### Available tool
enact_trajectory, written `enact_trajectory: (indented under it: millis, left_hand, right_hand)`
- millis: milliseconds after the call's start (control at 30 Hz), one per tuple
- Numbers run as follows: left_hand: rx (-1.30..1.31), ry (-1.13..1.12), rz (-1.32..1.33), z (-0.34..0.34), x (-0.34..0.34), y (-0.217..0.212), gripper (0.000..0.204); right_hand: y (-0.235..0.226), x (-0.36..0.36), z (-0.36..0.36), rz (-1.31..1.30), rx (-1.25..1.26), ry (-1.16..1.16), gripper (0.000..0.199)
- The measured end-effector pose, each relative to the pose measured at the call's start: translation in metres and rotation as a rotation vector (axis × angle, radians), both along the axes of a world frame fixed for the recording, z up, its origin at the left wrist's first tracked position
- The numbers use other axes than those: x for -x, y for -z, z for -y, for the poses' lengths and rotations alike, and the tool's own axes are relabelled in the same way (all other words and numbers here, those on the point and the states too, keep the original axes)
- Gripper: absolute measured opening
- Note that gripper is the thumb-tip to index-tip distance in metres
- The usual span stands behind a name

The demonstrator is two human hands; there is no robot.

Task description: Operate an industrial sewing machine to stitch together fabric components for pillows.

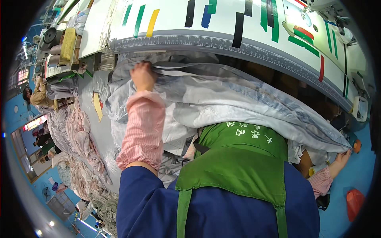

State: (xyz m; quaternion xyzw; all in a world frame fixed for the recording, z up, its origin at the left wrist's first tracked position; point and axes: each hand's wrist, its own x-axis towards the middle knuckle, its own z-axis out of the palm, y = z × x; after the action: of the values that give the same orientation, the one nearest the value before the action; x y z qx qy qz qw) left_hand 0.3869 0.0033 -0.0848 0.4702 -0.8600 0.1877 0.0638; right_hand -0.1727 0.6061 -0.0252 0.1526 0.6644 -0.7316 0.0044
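The pale grey cloth [234, 93] lies in long, loose folds between the person's body and the front edge of the worktop [174, 20], spread over the lap and running out to the right. Its right end tapers to a narrow tip.

The right hand [340, 162], at far right, grasps this tip between thumb and fingers; the grip appears to hold the edge at arm's length so that the length lies drawn out rather than heaped. The left hand [143, 75] is on the upper folds near the cloth's left part, fingers bent over the fabric. It is blurred, and whether it is clenched on a fold or only resting cannot be told. The wide spacing of the hands presumably keeps the folds in line.

A ruler strip [222, 41] follows the worktop's front edge, probably placed there for measuring at hand. Coloured tape strips, one of them yellow [152, 23], are stuck to the white surface, perhaps as marks.

The person wears a green apron [238, 170] and pink striped sleeve covers [143, 127], likely to protect the clothing.

At left, heaped cloth [81, 135] lies beside a grey surface. An orange-red bag [354, 204] is on the blue floor [349, 224] at lower right.
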Motion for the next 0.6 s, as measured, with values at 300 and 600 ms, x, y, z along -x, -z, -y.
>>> enact_trajectory:
  millis: [300, 600]
  left_hand:
    - [-0.479, -0.162, -0.191, 0.082, -0.036, -0.019, 0.031]
    - [-0.599, 0.029, -0.430, 0.020, -0.034, 0.020, 0.048]
  right_hand:
    - [-0.028, 0.038, 0.006, 0.006, -0.157, 0.256, 0.025]
    - [-0.015, 0.062, -0.018, 0.061, -0.154, 0.248, 0.023]
